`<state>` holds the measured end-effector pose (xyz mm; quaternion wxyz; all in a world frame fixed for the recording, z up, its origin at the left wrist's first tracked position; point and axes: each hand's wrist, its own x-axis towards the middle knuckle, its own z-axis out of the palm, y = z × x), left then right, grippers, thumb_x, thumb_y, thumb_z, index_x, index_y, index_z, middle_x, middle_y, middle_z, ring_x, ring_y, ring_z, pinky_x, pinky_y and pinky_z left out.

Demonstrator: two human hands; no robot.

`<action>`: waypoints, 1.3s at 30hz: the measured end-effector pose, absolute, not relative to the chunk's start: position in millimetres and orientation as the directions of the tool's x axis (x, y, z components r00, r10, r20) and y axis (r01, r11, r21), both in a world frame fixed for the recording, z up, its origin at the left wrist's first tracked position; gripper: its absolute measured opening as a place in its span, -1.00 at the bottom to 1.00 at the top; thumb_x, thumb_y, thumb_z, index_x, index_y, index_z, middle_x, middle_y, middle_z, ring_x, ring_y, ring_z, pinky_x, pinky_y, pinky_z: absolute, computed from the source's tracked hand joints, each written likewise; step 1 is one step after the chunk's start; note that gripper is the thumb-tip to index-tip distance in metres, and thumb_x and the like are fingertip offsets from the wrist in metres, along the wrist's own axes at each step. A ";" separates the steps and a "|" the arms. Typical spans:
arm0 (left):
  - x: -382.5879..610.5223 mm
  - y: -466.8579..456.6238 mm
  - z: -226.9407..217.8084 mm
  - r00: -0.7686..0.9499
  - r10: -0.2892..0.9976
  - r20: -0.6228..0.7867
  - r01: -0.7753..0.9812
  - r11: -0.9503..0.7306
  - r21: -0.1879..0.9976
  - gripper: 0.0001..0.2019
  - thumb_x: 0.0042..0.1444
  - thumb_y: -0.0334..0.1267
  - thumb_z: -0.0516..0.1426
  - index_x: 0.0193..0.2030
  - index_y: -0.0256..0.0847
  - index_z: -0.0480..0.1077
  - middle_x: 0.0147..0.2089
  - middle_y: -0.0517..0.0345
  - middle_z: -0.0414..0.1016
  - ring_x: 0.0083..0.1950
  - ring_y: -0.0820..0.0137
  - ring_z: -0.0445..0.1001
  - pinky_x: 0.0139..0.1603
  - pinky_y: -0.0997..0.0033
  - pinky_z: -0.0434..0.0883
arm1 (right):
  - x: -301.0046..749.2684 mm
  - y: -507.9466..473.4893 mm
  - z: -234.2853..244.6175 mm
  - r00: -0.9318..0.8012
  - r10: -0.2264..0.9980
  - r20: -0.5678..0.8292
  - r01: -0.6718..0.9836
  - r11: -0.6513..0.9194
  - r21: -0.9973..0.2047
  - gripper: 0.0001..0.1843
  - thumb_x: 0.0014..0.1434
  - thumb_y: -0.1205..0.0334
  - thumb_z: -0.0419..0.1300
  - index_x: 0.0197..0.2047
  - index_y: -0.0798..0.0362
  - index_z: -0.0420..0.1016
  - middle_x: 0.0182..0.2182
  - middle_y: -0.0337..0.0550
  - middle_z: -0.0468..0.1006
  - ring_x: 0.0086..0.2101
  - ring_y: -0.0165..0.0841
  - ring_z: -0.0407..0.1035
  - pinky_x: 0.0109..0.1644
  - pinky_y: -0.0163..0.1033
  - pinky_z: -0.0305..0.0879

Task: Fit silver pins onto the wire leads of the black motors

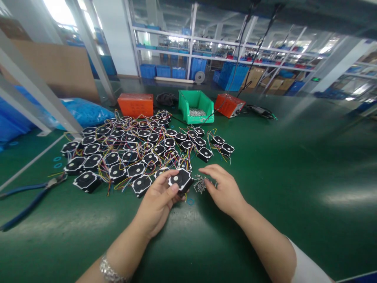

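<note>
My left hand (160, 200) is closed around a small black motor (181, 180) with white edges and a pale round spot on its face. Thumb and fingers grip its left side, and the motor is tilted a little toward me. Just right of it lies a small heap of silver screws (200, 185) on the green work surface. My right hand (225, 190) is over the right side of that heap, index finger and thumb apart, with nothing visible between them. Its other fingers are partly hidden. Many similar motors (118, 173) with coloured wires spread to the left.
Behind the motors stand a green bin (196, 106) with small metal parts and two orange boxes (135, 105) (229, 105). Blue-handled pliers (38, 190) lie at the left. A corded tool (262, 112) rests at the back right. Cables hang from above.
</note>
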<state>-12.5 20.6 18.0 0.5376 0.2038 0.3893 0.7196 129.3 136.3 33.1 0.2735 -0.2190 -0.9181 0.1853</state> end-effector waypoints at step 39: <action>-14.5 27.2 8.5 -0.392 0.859 -0.328 -0.654 -0.009 0.756 -0.66 -0.10 -0.29 0.20 -0.14 -0.24 0.28 -0.37 0.18 0.40 -0.41 0.49 0.37 -0.43 0.51 0.36 | 114.5 151.2 12.5 -0.804 0.587 0.094 0.452 0.706 -0.545 -0.91 0.03 0.54 0.09 -0.40 0.21 0.36 -0.49 -0.23 0.35 -0.46 -0.49 0.22 -0.38 -0.43 0.16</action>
